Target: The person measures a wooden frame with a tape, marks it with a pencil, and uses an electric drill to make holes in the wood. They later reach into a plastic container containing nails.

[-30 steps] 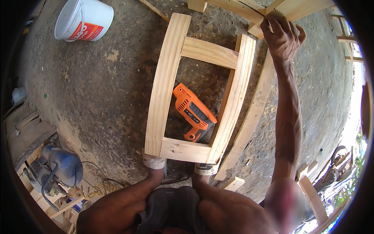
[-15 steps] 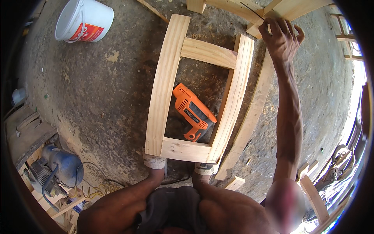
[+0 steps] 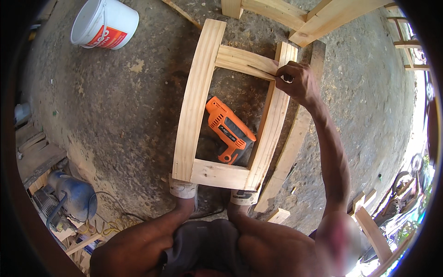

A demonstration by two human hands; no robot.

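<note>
My right hand [image 3: 297,83] is closed in a pinch on a thin dark rod [image 3: 261,70], possibly a drill bit or a long nail. The rod points left across the far crosspiece of a pale wooden frame [image 3: 184,115], close to its right-hand corner. Two long rails and two short crosspieces make up this frame, which lies before me with its near end at my feet. Within its opening rests an orange and black power drill [image 3: 230,129], my hand well apart from it. My left hand is out of view.
A white bucket [image 3: 121,21] with a red label stands at the far left. Another wooden structure [image 3: 277,14] is at the top. A long plank [image 3: 295,138] lies right of the frame. At lower left are a blue tank [image 3: 78,196], cables and wood scraps.
My right hand has come nearer and to the left with the rod, from beside the far wooden structure to the frame's far right corner. The drill still lies inside the frame.
</note>
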